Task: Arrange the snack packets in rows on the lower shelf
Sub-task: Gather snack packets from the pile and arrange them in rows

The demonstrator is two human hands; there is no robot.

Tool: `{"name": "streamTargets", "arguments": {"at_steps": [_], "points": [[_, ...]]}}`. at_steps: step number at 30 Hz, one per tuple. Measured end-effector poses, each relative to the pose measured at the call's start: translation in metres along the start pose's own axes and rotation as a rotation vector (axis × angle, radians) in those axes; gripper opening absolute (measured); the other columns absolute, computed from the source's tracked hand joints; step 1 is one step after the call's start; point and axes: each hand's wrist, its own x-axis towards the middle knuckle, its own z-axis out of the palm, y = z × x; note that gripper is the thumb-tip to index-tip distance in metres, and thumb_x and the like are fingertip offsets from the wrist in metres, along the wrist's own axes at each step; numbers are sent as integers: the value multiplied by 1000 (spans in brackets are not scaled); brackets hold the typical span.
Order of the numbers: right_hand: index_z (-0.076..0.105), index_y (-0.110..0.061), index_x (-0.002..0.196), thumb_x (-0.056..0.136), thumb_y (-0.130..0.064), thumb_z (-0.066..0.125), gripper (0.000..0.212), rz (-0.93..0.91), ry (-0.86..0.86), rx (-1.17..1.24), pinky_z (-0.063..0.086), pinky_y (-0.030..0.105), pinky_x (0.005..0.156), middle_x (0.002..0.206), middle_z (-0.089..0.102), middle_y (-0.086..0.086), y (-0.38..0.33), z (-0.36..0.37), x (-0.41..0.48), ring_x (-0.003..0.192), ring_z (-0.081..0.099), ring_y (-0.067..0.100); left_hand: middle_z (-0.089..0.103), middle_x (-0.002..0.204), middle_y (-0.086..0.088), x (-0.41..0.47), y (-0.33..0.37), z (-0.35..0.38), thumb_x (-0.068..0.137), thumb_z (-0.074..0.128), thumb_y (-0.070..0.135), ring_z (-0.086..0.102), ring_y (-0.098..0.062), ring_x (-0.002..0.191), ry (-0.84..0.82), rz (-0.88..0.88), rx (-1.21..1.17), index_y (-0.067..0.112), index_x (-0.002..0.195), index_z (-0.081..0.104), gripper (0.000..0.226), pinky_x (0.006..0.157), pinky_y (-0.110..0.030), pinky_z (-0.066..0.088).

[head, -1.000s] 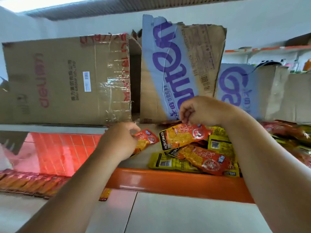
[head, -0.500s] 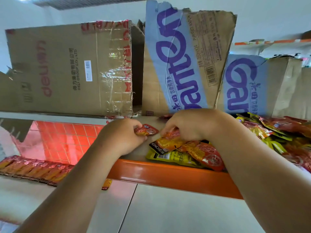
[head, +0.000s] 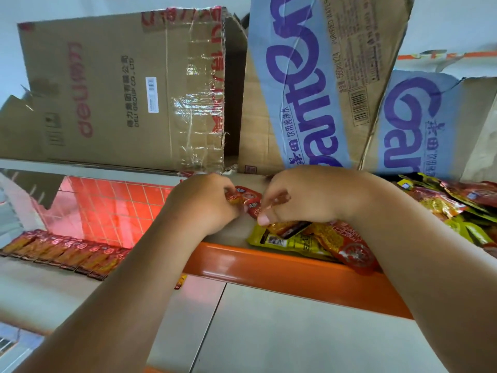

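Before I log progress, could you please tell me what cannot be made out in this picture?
Head view:
Red packets: count hidden by the left hand gripping them.
Right hand: its grip on them, hidden by its own fingers.
Lower-shelf row: right end behind the left forearm.
Loose pile: cut by the right edge.
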Motion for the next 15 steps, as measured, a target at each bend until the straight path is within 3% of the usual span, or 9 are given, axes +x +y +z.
{"name": "streamTargets", "arguments": {"at_steps": [3, 6, 11, 15], "points": [[66, -32, 95, 86, -66, 63, 35, 53, 33, -45, 49, 32, 79, 100, 64, -10, 0, 2, 1, 92, 59, 10, 71, 110, 11, -2, 3, -1, 76, 72, 69, 64, -18, 100, 31, 6, 55, 39, 109, 72, 45, 83, -33, 54], [52, -31, 82, 85, -61, 68, 35, 103, 55, -155, 36, 27, 60, 88, 56, -8, 0, 4, 3, 79, 52, 7, 70, 110, 9, -2, 6, 1, 69, 68, 84, 64, -18, 99, 13, 4, 87, 37, 112, 72, 64, 84, -34, 54], [49, -30, 89, 85, -47, 71, 28, 166, 74, -179, 33, 27, 57, 88, 53, -8, 0, 6, 5, 75, 47, 7, 71, 113, 9, 0, 5, 1, 77, 73, 69, 63, -18, 102, 30, 6, 37, 35, 110, 73, 47, 79, -31, 49], [56, -29, 95, 77, -45, 79, 33, 215, 119, -60, 45, 31, 68, 97, 60, -7, 4, 0, 6, 87, 56, 13, 72, 87, 8, -4, 9, -9, 73, 74, 65, 65, -17, 84, 51, 39, 56, 29, 98, 75, 43, 73, -31, 53]]}}
